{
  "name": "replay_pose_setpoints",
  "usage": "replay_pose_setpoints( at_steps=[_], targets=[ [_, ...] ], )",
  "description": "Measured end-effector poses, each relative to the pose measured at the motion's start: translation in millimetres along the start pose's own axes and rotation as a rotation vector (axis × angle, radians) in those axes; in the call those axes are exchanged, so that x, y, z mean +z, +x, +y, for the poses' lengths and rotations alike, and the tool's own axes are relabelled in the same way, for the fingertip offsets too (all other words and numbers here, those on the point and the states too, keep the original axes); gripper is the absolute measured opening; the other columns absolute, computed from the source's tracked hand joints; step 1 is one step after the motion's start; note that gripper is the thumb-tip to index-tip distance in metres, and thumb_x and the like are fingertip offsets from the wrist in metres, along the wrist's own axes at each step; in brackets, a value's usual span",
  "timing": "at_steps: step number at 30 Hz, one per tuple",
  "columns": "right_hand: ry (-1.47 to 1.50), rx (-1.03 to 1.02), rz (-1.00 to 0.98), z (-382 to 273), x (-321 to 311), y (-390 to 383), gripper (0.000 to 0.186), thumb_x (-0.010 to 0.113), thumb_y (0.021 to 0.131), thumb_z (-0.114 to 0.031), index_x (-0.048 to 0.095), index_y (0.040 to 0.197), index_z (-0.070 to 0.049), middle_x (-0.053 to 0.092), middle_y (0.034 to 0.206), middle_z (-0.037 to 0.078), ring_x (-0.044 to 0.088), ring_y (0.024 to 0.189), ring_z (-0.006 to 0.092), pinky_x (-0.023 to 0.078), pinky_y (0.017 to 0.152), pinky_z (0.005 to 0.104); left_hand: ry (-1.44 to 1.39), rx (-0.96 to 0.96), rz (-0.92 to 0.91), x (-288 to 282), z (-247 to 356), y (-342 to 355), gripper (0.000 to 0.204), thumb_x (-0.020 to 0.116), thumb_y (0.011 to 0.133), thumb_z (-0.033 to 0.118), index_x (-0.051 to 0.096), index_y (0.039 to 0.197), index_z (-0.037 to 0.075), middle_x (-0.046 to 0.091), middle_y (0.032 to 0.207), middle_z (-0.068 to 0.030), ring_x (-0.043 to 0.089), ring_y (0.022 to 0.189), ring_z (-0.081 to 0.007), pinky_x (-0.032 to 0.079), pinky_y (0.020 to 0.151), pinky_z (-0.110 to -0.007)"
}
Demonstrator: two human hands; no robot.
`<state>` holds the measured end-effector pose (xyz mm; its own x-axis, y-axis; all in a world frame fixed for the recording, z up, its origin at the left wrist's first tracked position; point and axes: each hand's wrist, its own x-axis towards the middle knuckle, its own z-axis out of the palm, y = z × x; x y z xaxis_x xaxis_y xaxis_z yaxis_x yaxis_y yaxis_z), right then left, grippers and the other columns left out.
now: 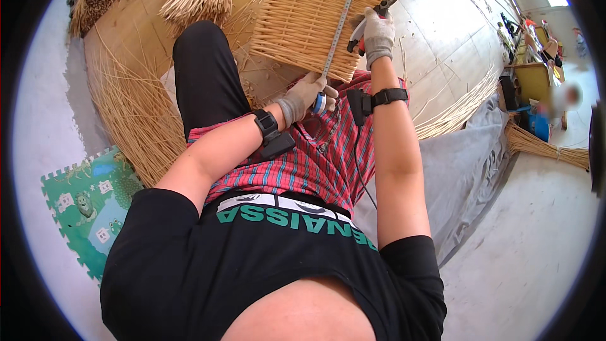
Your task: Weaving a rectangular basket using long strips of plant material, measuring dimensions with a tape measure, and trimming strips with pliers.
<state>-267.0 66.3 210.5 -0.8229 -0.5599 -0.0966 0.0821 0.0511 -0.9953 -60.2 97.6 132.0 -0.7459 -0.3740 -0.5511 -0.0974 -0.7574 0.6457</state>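
Note:
A woven wicker panel (297, 19) lies tilted at the top centre, over the near edge of my red checked cloth. A measuring tape (341, 19) runs lengthwise across it from a blue-and-white case (319, 102) at its near edge. My gloved left hand (309, 93) is closed on that case just below the panel. My gloved right hand (379, 28) is closed on pruning shears with dark and red handles (387, 1), beside the panel's right edge; the shears partly overlap the weave.
Loose rods (129, 113) and bundled reeds (189, 3) lie left, more rods (457, 104) right. A green foam mat (85, 196) is at lower left, grey sheeting (442, 183) at right. A blurred person (566, 98) and a cluttered shelf (530, 79) are at far right.

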Motion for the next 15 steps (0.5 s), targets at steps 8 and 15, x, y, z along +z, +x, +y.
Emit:
replay_pose_setpoints(
  at_steps=[8,15],
  targets=[
    [-0.171,-0.095,0.038,6.6,-3.9,-1.1,0.022,0.064,0.095,-0.019,0.06,0.107,-0.001,0.074,0.078,0.015,0.071,0.059,0.025,0.056,0.054,0.0372,0.034,-0.058,-0.019,-9.7,-13.2,2.7,0.03,0.043,0.11,0.028,0.048,0.131,0.007,0.069,0.093,-0.016,0.07,0.067,-0.0274,0.056,0.051,-0.036],
    [-0.016,-0.128,0.096,32.4,-12.0,-58.2,0.035,0.064,0.096,-0.014,0.051,0.127,-0.004,0.068,0.079,0.009,0.067,0.061,0.0184,0.055,0.056,0.0345,0.323,0.033,-0.006,-11.7,7.7,-17.7,0.033,0.055,0.106,0.034,0.066,0.105,0.003,0.064,0.074,-0.0076,0.058,0.049,-0.0171,0.046,0.046,-0.031]
  ],
)
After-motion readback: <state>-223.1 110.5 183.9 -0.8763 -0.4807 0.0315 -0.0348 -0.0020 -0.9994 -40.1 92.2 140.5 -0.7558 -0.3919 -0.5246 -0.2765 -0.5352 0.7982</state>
